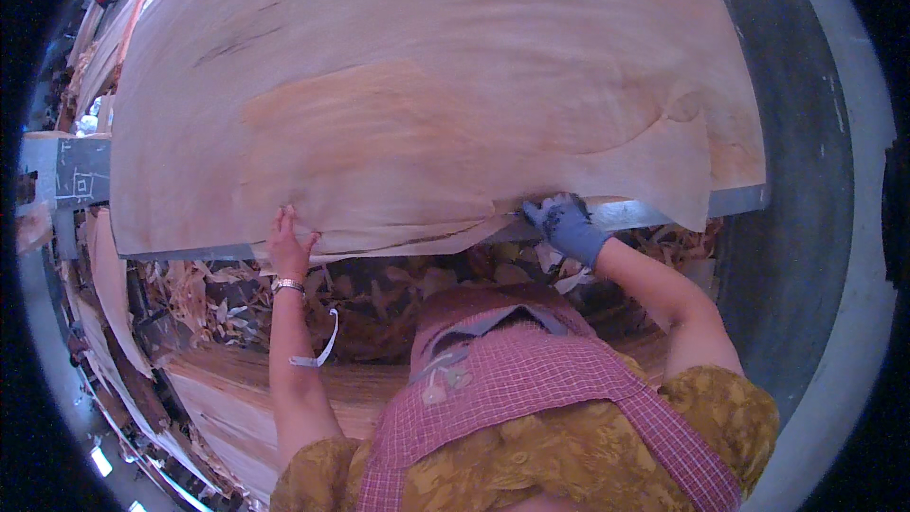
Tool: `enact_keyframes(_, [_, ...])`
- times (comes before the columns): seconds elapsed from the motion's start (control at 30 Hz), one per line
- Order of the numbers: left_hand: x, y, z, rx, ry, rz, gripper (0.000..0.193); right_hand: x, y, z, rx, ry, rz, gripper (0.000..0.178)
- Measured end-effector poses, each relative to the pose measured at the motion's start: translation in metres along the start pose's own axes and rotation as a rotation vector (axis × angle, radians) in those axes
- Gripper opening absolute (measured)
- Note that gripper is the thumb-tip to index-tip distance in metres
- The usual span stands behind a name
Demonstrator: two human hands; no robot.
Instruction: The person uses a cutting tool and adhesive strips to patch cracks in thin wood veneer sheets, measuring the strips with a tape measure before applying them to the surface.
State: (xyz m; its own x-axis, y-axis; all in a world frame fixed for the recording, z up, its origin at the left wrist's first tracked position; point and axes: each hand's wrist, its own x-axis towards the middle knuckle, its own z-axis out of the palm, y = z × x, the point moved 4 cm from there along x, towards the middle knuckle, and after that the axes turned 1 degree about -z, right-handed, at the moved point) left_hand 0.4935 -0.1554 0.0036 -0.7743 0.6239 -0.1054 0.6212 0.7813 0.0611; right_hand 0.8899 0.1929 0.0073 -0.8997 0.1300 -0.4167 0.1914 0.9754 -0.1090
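Observation:
A large, thin sheet of wood veneer (pixel 379 142) spreads over the bench in front of me, with a darker tan patch and a ragged near edge. My left hand (pixel 289 245), bare with a metal-band watch (pixel 287 284) at the wrist, rests on that edge at the left, fingers apart. My right hand (pixel 569 228) wears a blue-grey glove with dark fingertips. Its fingers are curled at the torn edge right of the middle, and what lies in them is hidden. Beside it, a loose veneer flap (pixel 668 166) hangs past the bench's metal edge (pixel 616 213).
Veneer scraps (pixel 218 299) lie in a heap beneath the bench edge, near my checked apron (pixel 512 379). A stack of veneer sheets (pixel 237 398) is at the lower left. A dark strip of floor (pixel 796 180) runs along the right. A white strip (pixel 328 341) hangs by my left forearm.

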Motion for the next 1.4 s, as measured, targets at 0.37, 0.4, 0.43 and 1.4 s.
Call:
enact_keyframes(0.37, [0.001, -0.002, -0.01, -0.093, 0.007, -0.035, 0.08, -0.039, 0.006, 0.004, 0.185, 0.104, -0.037, 0.048])
enact_keyframes(0.4, [0.001, -0.005, -0.01, -0.102, 0.022, -0.017, 0.081, -0.015, -0.032, -0.015, 0.151, 0.061, -0.14, 0.05])
enact_keyframes(0.43, [0.001, -0.004, -0.008, -0.081, 0.018, -0.024, 0.078, 0.008, -0.069, -0.036, 0.111, 0.022, -0.239, 0.052])
enact_keyframes(1.4, [-0.036, -0.093, -0.003, -0.585, 0.685, -0.487, 0.069, 0.387, -0.371, -0.161, -0.24, 0.293, -0.845, 0.022])
